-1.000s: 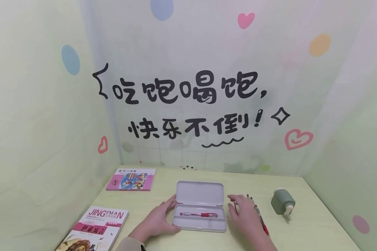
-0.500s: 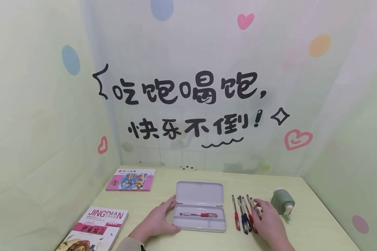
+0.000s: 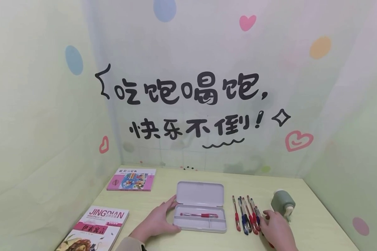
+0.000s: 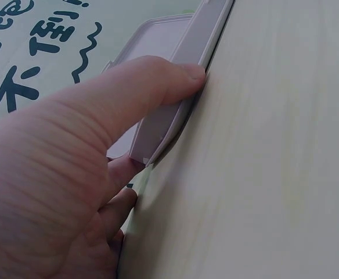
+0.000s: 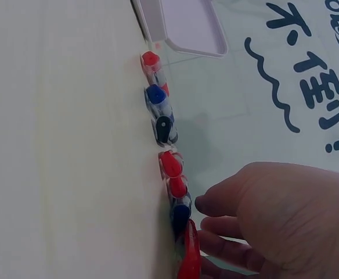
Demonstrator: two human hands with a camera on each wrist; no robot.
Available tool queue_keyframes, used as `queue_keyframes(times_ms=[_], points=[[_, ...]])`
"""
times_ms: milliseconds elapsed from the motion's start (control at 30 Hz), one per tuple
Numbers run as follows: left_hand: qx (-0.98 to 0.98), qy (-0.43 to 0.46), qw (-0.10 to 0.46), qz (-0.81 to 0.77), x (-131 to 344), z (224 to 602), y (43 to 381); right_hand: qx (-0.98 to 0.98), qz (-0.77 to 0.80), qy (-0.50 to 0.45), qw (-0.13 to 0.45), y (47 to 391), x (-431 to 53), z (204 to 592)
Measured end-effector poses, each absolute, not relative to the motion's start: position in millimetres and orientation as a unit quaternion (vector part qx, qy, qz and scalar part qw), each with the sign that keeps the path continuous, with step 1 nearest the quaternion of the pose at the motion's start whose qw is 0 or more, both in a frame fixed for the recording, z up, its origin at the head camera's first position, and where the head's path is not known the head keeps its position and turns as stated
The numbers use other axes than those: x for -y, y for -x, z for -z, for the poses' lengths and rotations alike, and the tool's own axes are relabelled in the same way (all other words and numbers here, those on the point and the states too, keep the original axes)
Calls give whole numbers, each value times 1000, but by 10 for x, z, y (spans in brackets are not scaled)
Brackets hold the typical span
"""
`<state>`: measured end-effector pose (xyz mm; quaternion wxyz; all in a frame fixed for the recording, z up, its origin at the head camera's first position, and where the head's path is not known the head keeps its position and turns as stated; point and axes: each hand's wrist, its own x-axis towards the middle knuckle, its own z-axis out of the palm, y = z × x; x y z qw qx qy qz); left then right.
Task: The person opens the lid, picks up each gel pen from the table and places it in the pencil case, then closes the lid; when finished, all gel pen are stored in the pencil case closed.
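A pale lilac pencil case (image 3: 199, 228) lies with its lid up, a red pen (image 3: 198, 215) in its long compartment. My left hand (image 3: 158, 221) holds the case's left end; in the left wrist view its thumb (image 4: 175, 78) presses the front wall and the other fingers reach round the end. Right of the case lies a row of red, blue and black pens (image 3: 245, 216). My right hand (image 3: 277, 228) is at the row's right end, fingers loosely bent. In the right wrist view its fingertips (image 5: 207, 203) are beside a blue-capped pen (image 5: 181, 212) and a red object (image 5: 191, 253).
A grey-green bottle (image 3: 282, 202) with a pale top lies just beyond my right hand. On the left of the table are a pink book (image 3: 130, 179) at the back and a larger book (image 3: 95, 228) in front. Printed cloth walls (image 3: 191, 153) close in the table.
My right hand has moved rightward from the case side of the pens to their far end, uncovering the row. The left hand and the case have stayed in place.
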<state>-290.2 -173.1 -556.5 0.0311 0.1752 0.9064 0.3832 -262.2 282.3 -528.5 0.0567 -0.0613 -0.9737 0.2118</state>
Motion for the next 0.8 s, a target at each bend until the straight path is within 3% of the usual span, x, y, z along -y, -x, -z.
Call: queue_keyframes(times_ms=[800], points=[[-904, -168, 41, -391, 1721, 5577, 2907, 972, -220, 75, 40, 2597, -2852, 5298]])
